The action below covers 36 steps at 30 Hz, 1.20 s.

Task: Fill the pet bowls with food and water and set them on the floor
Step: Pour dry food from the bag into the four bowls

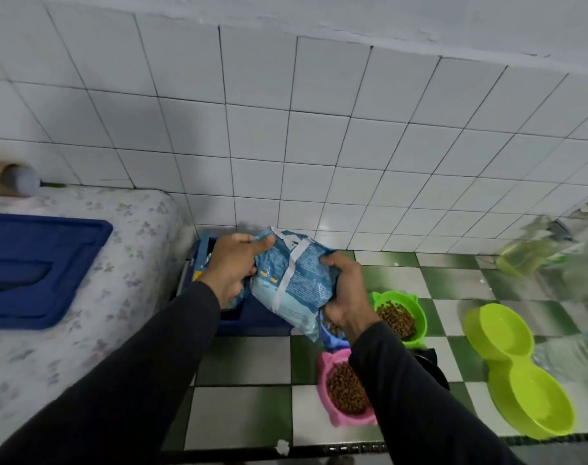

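Note:
Both my hands hold a light blue pet food bag [294, 283] above the floor by the tiled wall. My left hand [234, 266] grips its upper left corner, and my right hand [348, 293] grips its right side. Beneath the right hand sits a blue bowl [333, 337], mostly hidden. A green bowl [416, 317] and a pink bowl [329, 407] on the checkered floor both hold brown kibble. A lime double bowl [517, 374] lies to the right; I cannot tell if it holds anything.
A dark blue bin [252, 322] stands against the wall under the bag. A mattress [95, 297] with a blue lid [34, 270] on it fills the left. Blurred bottles [527, 253] stand at the far right. A dark strip [353, 448] edges the near floor.

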Available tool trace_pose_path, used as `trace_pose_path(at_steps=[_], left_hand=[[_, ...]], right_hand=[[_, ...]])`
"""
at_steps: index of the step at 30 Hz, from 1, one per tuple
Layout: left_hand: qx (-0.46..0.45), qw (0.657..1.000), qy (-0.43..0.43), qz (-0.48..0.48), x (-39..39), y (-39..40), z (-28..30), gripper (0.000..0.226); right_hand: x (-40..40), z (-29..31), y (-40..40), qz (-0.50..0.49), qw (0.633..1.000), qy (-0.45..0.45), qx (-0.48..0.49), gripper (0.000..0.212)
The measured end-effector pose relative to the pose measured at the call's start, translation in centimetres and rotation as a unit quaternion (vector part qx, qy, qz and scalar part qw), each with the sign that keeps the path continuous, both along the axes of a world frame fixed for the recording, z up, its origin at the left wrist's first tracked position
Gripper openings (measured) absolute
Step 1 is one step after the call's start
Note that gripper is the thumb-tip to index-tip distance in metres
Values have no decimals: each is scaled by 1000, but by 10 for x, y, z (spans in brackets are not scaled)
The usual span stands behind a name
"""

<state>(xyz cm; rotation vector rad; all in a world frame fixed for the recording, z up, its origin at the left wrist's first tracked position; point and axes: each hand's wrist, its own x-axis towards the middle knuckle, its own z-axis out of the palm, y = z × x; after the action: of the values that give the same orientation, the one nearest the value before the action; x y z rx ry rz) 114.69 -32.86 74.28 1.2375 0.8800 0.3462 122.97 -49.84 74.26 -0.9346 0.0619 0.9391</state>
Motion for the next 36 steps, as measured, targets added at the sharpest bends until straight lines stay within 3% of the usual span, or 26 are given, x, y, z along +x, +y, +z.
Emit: trace_pose_path(at_steps=[13,17,22,26,30,36], left_hand=[[78,995,-4,-62,19,58,-3,20],[128,987,23,-93,32,72,-12,19],[171,971,58,-158,44,76,-30,16],[189,956,91,-206,46,76,-48,15],[202,952,107,-204,39,71,-64,16],[198,954,112,-196,28,67,-74,36]], right_hand=[[-8,-12,30,9,995,-79,-61,34],[-6,-22,32,63,985,-122,-102,25],[-4,-38,35,132,972,-120,-153,42],[-6,-44,45,158,954,-152,-203,28],[-10,-54,52,136,929,-193,-284,23],[-16,-67,62,89,907,-231,-341,27]])
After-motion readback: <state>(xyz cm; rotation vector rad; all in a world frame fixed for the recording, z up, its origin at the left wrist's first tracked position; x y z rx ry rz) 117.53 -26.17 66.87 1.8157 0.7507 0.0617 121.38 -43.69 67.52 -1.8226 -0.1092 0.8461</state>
